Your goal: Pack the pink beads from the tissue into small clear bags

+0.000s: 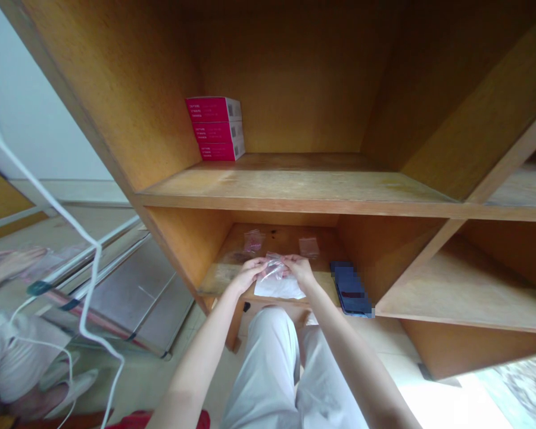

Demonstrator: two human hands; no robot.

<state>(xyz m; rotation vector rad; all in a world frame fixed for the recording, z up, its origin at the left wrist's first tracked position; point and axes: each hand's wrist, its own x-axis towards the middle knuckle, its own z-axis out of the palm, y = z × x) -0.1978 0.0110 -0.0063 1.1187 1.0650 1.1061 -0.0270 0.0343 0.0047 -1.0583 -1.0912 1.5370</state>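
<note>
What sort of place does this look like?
Probably an indoor storeroom or office corner: a wooden shelving unit, a stack of pink cardboard boxes, and small clear plastic bags.

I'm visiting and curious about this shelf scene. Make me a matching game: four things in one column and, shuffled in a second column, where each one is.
Things:
1. Magenta boxes
2. Small clear plastic bag
3. Dark blue phone
4. White sheet

Places:
A. Pinched between the left hand and the right hand
B. Stacked on the upper shelf
C. Lying to the right of the hands on the lower shelf
D. Lying beneath the hands

Pairs: 1-B, 2-A, 3-C, 4-D
</note>
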